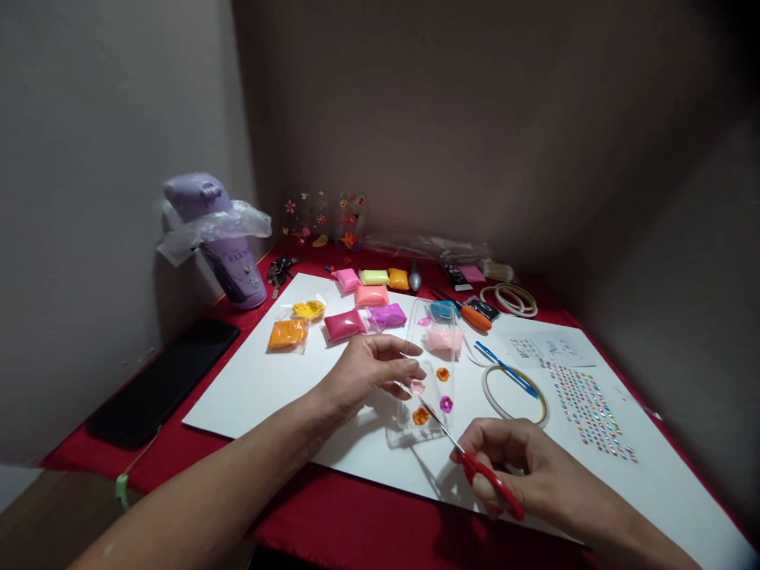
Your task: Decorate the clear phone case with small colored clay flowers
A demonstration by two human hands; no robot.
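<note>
My right hand (504, 467) is closed round the red handles of a pair of scissors (487, 479). The slim blades point up and to the left, their tips at a small pale pink clay flower (417, 387). That flower is at the fingertips of my left hand (380, 366), which is closed in a pinch on it. Below both hands a clear phone case (450, 340) lies on the white board (249, 396). An orange clay flower (442, 374), a purple flower (446, 404) and another orange flower (421, 416) sit on the case.
Soft clay packets (345, 324) in several colours lie behind my left hand. To the right are a blue tool (504, 368), a tape roll (485, 396) and a gem sheet (594, 416). A black phone (166, 380) and a purple tumbler (237, 269) stand left on red cloth.
</note>
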